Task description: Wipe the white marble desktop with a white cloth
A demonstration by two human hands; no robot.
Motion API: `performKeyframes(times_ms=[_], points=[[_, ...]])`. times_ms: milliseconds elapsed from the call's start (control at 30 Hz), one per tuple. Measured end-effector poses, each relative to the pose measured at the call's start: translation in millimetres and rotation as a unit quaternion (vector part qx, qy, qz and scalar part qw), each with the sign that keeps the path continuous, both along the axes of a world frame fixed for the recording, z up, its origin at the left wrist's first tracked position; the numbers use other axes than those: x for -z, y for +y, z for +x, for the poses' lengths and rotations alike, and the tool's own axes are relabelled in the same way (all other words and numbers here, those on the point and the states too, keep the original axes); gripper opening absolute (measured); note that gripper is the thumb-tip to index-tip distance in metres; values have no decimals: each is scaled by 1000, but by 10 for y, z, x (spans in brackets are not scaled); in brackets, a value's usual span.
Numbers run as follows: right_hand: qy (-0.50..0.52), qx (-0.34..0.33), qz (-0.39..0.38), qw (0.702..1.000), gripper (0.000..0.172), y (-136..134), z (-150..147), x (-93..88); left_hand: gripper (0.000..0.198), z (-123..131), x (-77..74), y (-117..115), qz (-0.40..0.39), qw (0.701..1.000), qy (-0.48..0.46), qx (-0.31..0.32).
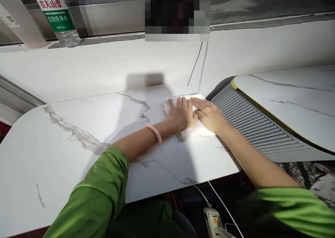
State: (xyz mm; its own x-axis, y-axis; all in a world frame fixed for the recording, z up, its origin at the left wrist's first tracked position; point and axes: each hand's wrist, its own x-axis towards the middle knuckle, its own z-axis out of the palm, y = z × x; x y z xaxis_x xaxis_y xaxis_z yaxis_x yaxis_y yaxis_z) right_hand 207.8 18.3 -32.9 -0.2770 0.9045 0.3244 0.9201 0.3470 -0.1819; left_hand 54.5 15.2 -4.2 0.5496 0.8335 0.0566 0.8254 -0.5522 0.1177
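A white cloth [196, 131] lies spread on the white, grey-veined marble-look tabletop [99, 123], near its right end by the wall. My left hand [183, 113] presses flat on the cloth with its fingers stretched forward, and a pink bead bracelet [156, 133] circles that wrist. Beside it, touching or nearly so, my right hand [209, 114] also lies flat on the cloth, fingers extended towards the left. Neither hand grips the cloth. Its middle is partly hidden under both palms.
To the right stands a second marble-look top [293, 95] with a ribbed grey side [246, 119]. A water bottle [60, 18] and a pinkish translucent container [23, 21] stand on the window ledge. Thin cables [202, 67] hang down the wall. Below lies a power strip [212, 220].
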Motion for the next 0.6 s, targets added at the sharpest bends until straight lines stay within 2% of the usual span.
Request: performKeyframes(times_ms=[167,300,433,600], points=[[2,-10,-2,1000,53,739,-197,-23,61,-114,-33,641,-40,998,7,-43],[16,-12,10,1000,53,1101,-269,-30,61,-151,-40,975,-47,997,-2,-65],[17,5,9,1000,54,1221,-280,-31,60,-154,-22,1130,-34,998,-9,-59],[16,0,11,1000,54,1133,-265,-20,61,-168,8,1096,-33,998,-4,-49]])
